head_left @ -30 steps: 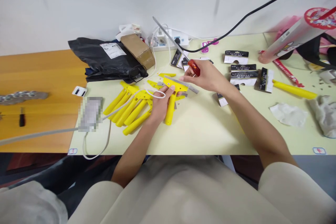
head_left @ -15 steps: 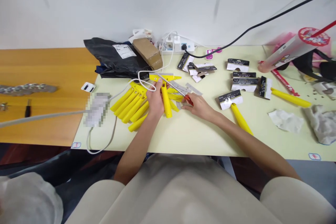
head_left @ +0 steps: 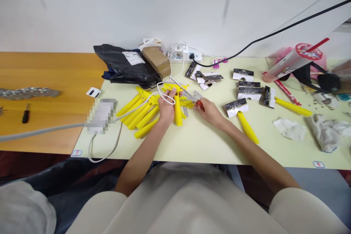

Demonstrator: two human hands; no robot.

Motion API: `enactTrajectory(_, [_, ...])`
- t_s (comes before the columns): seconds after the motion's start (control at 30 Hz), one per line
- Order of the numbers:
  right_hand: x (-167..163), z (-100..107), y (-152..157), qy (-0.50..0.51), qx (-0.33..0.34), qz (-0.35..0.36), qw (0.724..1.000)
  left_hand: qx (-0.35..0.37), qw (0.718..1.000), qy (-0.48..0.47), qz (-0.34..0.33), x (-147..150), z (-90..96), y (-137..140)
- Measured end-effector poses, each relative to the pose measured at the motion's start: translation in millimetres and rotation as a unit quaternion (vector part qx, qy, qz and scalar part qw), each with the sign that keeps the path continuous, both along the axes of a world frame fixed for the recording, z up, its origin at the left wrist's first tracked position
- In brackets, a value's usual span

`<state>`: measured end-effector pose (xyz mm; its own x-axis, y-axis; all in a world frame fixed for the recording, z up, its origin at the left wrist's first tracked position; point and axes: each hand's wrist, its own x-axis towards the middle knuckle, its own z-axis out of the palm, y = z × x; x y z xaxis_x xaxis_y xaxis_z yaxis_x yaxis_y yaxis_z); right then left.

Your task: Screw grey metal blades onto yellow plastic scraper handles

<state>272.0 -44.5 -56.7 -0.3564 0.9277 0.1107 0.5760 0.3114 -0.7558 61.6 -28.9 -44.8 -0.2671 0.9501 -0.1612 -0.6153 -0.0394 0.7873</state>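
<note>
My left hand is closed around a yellow plastic scraper, its handle pointing toward me and its wide head away. My right hand grips the red handle of a screwdriver. The long metal shaft slants up and left to the far side of the scraper's head. Whether the tip touches the scraper is too small to tell. Left of my left hand, several yellow scraper handles lie in a row. Flat metal blades and more yellow parts lie between and behind my hands, partly covered.
A white cable loops over my left hand. A black plastic bag, a cardboard box and a power strip stand along the wall. Black-and-white cards, carded scrapers and a tall cup are to the right.
The view has shifted slightly to the right. The scraper's head and the screwdriver shaft have turned a little in my hands; both hands keep their hold.
</note>
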Motion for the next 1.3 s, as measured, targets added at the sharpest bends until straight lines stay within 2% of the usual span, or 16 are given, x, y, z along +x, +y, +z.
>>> enactTrajectory(0.2, [-20, 46, 27, 0.079, 0.029, -0.032, 0.996, -0.02, 0.997, 0.044, -0.068, 8, -6.2, -7])
enactTrajectory(0.27, [-28, 61, 41, 0.087, 0.031, -0.01, 0.996, -0.019, 0.995, 0.047, -0.082, 10, -5.6, -9])
enactTrajectory(0.37, [-33, 75, 57, 0.044, 0.009, 0.051, 0.998, -0.028, 0.994, 0.046, -0.092, 10, -4.3, -10])
enactTrajectory(0.47, [-31, 77, 64, 0.014, 0.002, 0.077, 0.997, -0.046, 0.994, 0.043, -0.092, 9, -5.0, -9])
enactTrajectory(0.7, [-22, 68, 75, -0.018, -0.008, 0.055, 0.998, -0.08, 0.992, 0.042, -0.087, 11, -6.2, -11])
enactTrajectory(0.83, [-19, 68, 80, 0.041, -0.078, 0.057, 0.995, -0.071, 0.993, 0.04, -0.087, 13, -2.3, -13])
enactTrajectory(0.97, [-15, 76, 84, 0.092, -0.117, 0.056, 0.987, -0.071, 0.993, 0.047, -0.087, 14, 3.6, -14])
enactTrajectory(1.3, [-10, 91, 80, 0.093, -0.084, 0.009, 0.992, -0.08, 0.989, 0.047, -0.114, 14, 0.8, -19])
